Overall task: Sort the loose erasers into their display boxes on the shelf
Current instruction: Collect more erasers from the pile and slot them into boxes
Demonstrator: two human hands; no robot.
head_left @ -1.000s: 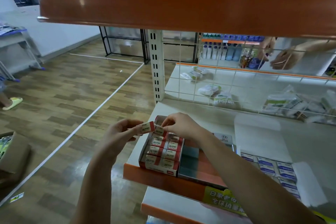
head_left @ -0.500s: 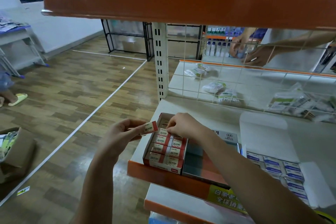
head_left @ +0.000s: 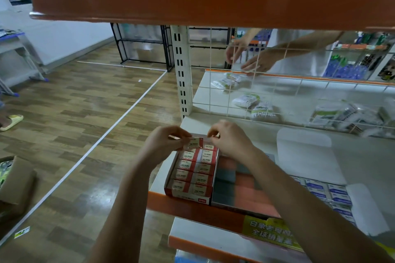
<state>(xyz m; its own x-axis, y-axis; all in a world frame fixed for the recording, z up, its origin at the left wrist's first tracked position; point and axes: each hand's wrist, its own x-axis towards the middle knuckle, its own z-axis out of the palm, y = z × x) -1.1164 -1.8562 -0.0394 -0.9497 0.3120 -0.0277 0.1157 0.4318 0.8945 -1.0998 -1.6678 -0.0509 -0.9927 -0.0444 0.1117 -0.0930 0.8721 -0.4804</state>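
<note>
Head view: small red-and-white sleeved eraser point(head_left: 195, 142) pinched at its left end between thumb and fingertips of the left hand point(head_left: 164, 142), held tilted just above the far end of the open red-and-white cardboard display box point(head_left: 188, 195). Box packed with two columns of matching erasers marked 2B, sitting at the left front corner of the white shelf with the orange front edge point(head_left: 181, 205). Right hand point(head_left: 229, 141) at the box's far right corner, fingers curled downward with the tips at the rim; cannot tell whether anything sits pinched between them. Just right of that box, touching it, a second display box of grey and salmon-pink block erasers point(head_left: 237, 188), partly hidden under the right forearm. Farther right on the same shelf, a flat white box of blue-and-white labelled erasers point(head_left: 329, 193) with its lid flap folded back. Behind, a white wire grid panel point(head_left: 277, 100), clear plastic packets point(head_left: 245, 100) lying on the shelf beyond it, and another person's hands point(head_left: 252, 60) reaching there. At far left, a brown cardboard carton point(head_left: 17, 186) on the wood-pattern floor.
</note>
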